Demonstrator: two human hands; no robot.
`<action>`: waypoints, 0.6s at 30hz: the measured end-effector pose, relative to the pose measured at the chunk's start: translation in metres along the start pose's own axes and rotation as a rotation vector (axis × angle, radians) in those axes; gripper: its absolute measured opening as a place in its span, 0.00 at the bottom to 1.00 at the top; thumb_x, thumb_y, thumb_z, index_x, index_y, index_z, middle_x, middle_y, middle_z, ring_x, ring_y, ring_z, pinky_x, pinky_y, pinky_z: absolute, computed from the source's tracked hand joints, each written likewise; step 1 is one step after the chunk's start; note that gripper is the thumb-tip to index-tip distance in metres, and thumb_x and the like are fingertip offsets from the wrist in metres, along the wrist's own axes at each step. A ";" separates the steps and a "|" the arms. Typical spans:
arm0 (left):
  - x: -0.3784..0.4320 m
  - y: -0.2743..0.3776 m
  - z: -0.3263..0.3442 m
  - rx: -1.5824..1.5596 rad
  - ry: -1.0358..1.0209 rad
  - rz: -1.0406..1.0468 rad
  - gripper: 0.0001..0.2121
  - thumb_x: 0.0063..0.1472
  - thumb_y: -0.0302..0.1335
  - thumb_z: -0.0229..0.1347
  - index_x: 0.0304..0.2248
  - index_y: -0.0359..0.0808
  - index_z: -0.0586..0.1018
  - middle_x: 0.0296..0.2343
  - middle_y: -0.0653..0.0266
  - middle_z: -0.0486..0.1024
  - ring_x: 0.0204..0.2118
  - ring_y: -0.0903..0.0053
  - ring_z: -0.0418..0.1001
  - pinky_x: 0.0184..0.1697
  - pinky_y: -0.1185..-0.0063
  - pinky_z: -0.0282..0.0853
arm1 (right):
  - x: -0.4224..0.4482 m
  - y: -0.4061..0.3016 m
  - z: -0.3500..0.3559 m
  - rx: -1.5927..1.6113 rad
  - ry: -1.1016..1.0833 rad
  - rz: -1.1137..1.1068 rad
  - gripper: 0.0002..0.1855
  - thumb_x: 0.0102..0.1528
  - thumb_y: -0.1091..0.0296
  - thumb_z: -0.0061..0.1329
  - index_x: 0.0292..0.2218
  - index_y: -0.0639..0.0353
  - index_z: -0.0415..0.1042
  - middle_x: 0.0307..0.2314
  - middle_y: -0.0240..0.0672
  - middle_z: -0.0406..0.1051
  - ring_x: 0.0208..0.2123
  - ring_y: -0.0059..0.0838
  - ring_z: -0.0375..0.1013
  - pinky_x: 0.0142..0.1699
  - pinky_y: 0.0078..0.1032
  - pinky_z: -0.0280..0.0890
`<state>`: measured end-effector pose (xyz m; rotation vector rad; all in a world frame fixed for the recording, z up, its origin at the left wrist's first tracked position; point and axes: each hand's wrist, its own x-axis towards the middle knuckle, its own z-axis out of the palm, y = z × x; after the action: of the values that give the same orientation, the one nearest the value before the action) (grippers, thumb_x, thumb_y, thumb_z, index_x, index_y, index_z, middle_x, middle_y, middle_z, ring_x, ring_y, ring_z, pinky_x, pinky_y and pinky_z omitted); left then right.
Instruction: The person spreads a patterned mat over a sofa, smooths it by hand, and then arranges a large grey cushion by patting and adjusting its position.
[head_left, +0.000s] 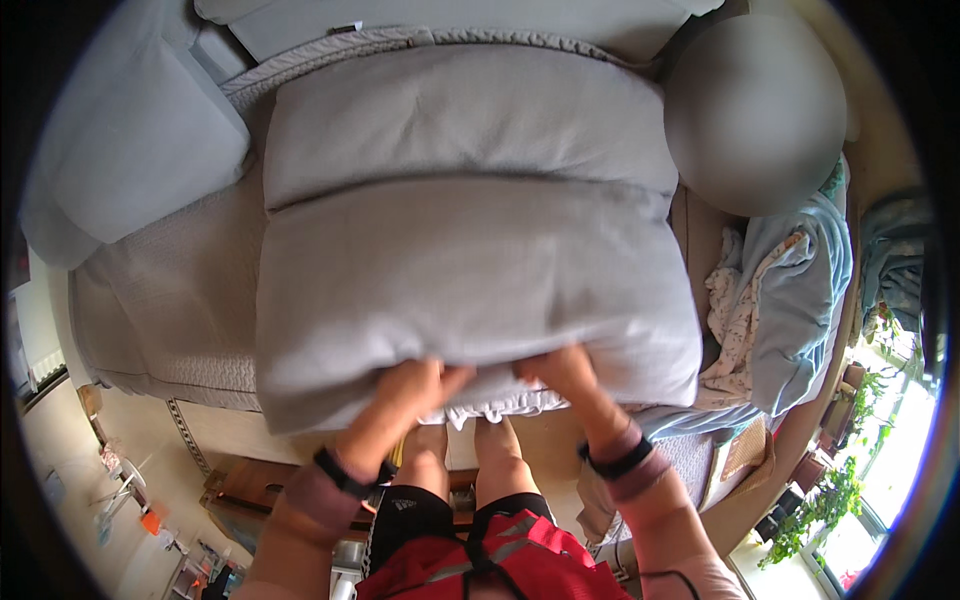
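Observation:
A large grey sofa cushion (480, 262), with a deep crease or seam across it, lies over the sofa seat in front of me. At its near edge my left hand (416, 382) grips the grey fabric, fingers partly hidden and blurred. My right hand (562, 371) pinches the same edge a little to the right, with its fingertips also partly hidden. White ruffled cloth (502, 409) shows just below the cushion's edge, between and under my hands. I wear a dark band on each wrist.
Grey pillows (150, 142) lean at the left end of the sofa. Light blue and floral blankets (787, 300) are heaped at the right. A quilted cover (172, 322) lies over the seat. Behind my legs is a wooden table (255, 487). Potted plants (825, 502) line the window at the right.

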<state>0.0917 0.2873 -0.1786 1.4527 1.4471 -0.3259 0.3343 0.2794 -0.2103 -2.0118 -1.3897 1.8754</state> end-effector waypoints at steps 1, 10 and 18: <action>0.023 0.004 -0.017 -0.037 0.179 0.089 0.23 0.54 0.50 0.54 0.35 0.35 0.78 0.26 0.49 0.76 0.29 0.56 0.76 0.30 0.65 0.69 | 0.026 -0.012 -0.010 0.108 0.140 -0.149 0.12 0.41 0.61 0.51 0.18 0.61 0.74 0.10 0.36 0.68 0.15 0.28 0.71 0.28 0.27 0.68; 0.120 0.035 -0.100 -0.147 0.062 -0.027 0.25 0.55 0.46 0.54 0.27 0.24 0.77 0.13 0.55 0.72 0.11 0.72 0.70 0.17 0.74 0.66 | 0.119 -0.100 -0.055 0.106 0.100 0.196 0.11 0.46 0.68 0.52 0.18 0.66 0.70 0.10 0.38 0.67 0.09 0.27 0.65 0.14 0.26 0.59; 0.089 -0.009 0.004 -0.158 -0.093 -0.085 0.31 0.55 0.49 0.53 0.51 0.35 0.67 0.19 0.54 0.75 0.13 0.73 0.71 0.15 0.76 0.68 | 0.086 -0.013 0.035 -0.024 0.011 0.253 0.21 0.54 0.70 0.45 0.50 0.55 0.64 0.13 0.33 0.70 0.13 0.21 0.69 0.18 0.23 0.67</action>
<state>0.1072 0.3345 -0.2534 1.2364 1.4284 -0.3197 0.2859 0.3225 -0.2775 -2.3007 -1.2085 1.9449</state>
